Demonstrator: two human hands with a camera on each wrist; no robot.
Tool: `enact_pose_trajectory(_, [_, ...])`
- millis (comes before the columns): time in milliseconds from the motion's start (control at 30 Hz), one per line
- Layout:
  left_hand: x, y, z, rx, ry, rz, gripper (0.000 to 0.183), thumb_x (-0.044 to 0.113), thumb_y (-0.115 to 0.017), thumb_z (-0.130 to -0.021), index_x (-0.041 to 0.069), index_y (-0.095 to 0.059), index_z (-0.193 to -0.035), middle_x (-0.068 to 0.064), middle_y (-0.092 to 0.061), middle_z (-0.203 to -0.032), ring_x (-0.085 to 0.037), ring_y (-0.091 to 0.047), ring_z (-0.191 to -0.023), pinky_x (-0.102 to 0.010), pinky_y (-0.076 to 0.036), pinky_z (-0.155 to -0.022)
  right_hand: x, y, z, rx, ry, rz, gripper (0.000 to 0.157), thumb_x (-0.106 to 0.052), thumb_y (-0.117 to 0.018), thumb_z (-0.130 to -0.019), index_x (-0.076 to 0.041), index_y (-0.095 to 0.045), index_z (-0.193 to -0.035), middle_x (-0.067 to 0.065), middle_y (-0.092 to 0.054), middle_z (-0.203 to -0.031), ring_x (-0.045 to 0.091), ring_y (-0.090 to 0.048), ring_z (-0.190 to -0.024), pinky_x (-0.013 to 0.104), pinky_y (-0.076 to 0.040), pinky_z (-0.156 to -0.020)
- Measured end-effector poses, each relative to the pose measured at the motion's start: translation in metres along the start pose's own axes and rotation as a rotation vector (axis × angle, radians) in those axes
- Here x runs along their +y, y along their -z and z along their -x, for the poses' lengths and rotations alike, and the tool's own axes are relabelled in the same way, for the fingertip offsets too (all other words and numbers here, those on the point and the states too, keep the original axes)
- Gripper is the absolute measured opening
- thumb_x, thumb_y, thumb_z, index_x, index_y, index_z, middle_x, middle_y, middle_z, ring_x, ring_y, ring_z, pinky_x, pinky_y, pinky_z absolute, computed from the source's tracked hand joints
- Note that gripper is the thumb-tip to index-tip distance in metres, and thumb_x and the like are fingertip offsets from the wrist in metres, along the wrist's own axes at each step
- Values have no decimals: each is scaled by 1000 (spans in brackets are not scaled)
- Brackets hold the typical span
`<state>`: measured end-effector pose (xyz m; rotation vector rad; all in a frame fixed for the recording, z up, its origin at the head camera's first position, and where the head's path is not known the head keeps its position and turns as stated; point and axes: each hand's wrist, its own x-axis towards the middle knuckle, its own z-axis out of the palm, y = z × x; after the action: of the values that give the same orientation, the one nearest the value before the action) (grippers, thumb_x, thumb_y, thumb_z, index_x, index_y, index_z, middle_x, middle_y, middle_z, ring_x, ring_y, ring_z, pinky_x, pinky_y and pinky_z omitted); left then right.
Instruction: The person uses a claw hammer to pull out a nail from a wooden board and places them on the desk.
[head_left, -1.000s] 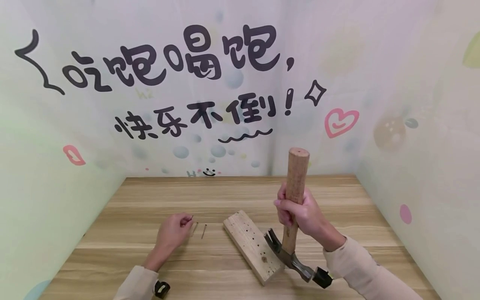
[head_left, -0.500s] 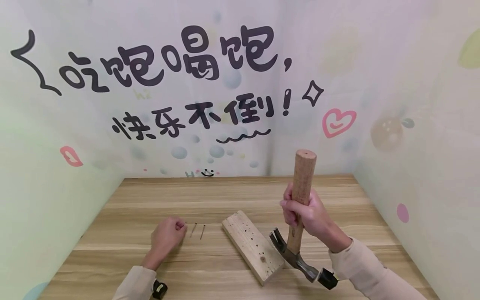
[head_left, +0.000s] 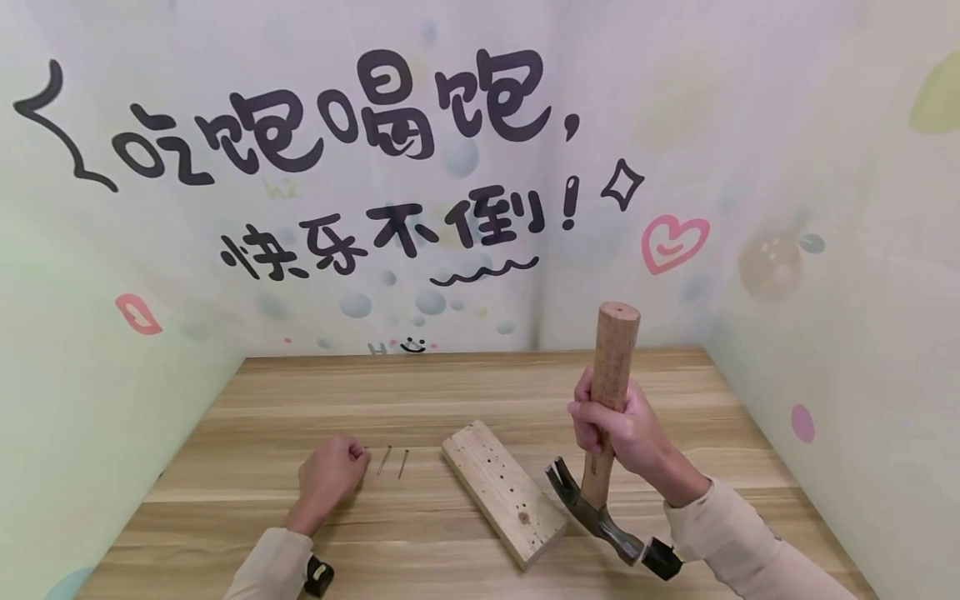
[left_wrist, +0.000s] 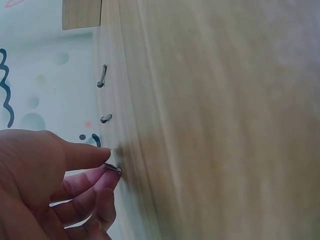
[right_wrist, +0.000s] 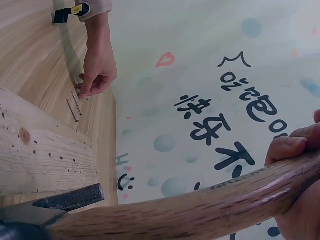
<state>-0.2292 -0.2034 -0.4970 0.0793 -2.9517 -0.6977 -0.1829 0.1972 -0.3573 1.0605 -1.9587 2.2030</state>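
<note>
My left hand (head_left: pixel 333 473) rests low over the tabletop, just left of two nails (head_left: pixel 384 461). In the left wrist view its thumb and finger pinch a third nail (left_wrist: pixel 113 168), mostly covered by the fingertips. My right hand (head_left: pixel 622 429) grips the wooden handle of a claw hammer (head_left: pixel 615 358). The handle points up and the steel head (head_left: pixel 600 521) hangs down, claw towards the left. Left of the hammer head lies a wooden block (head_left: pixel 502 492), set at a slant and dotted with small dark holes or nail spots.
The wood-grain table (head_left: pixel 360 542) ends at a printed backdrop (head_left: pixel 480 317) behind, with pale walls at both sides. A black wrist strap (head_left: pixel 318 577) sits by the left sleeve.
My left hand has moved a little left and down with its nail, away from the other two nails. My right hand has carried the hammer slightly right, clear of the block in view.
</note>
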Motion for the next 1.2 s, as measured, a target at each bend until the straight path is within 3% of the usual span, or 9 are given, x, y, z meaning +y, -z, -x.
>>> enact_pose_trajectory(400, [0,0,-3,-21,5,-59,19,21,-68,-89,11,-64,-73,0,-58,-66,-16,-52,-57,-31,-38,-48,3,4,4,10,-2,7,21,14,-45,-92,-4,-41,-82,12,-37,-53,23,-36,-39,36,-35,-36])
enact_pose_trajectory(633, [9,4,0,-31,-2,-84,19,24,-66,-91,7,-68,-83,-2,-60,-68,-16,-51,-57,-32,-39,-47,4,6,6,7,-5,9,20,14,-45,-92,-3,-42,-82,12,-38,-53,24,-37,-39,36,-36,-37])
enact_pose_trajectory(1000, [52,3,2,-6,-120,-51,28,27,-64,-92,2,-69,-104,1,-58,-64,-12,-48,-51,-28,-37,-44,7,10,12,16,-7,23,21,14,-45,-92,-3,-42,-81,12,-38,-53,24,-37,-39,36,-36,-37])
enact_pose_trajectory(1200, [82,-7,-2,-28,-155,-10,32,31,-64,-95,5,-68,-113,-9,-71,-93,-17,-60,-70,-31,-46,-54,7,13,16,16,-13,16,22,15,-44,-91,-4,-42,-81,12,-38,-52,24,-37,-39,35,-36,-37])
